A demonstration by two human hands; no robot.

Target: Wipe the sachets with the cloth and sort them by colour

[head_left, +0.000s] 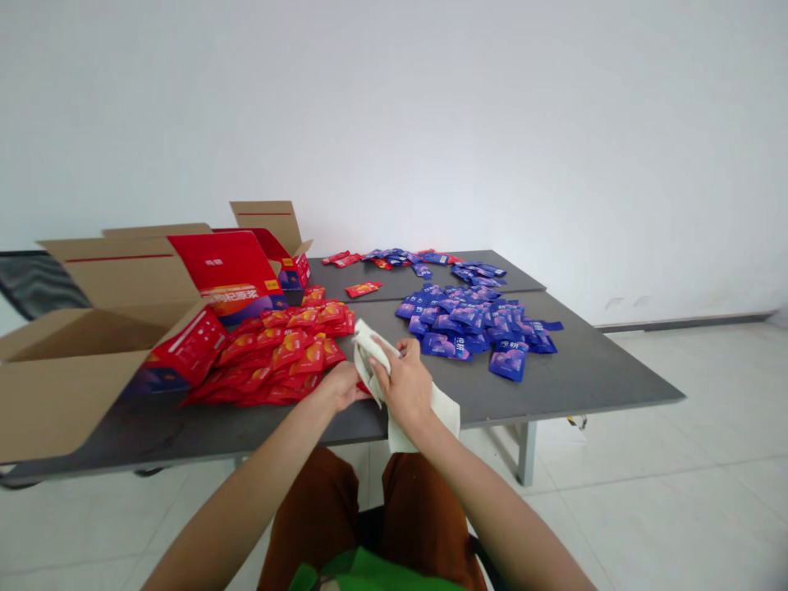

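Observation:
Both hands meet over the table's front edge, around a white cloth (pixel 444 412). My right hand (pixel 407 384) is closed on the cloth, part of which hangs below the table edge. Beside it, my left hand (pixel 342 386) is closed on a red sachet (pixel 364 389); only a sliver of red shows under the cloth. A heap of red sachets (pixel 289 353) lies just left of my left hand. To the right of my hands, a pile of blue-purple sachets (pixel 474 316) is spread on the dark table (pixel 572 373).
An open cardboard box (pixel 67 386) with red printed sides stands at the left. Another open red box (pixel 277 246) is behind it. More blue and red sachets (pixel 394 257) lie at the table's far side, and a single red sachet (pixel 363 289) lies mid-table. A white wall (pixel 431 123) rises behind.

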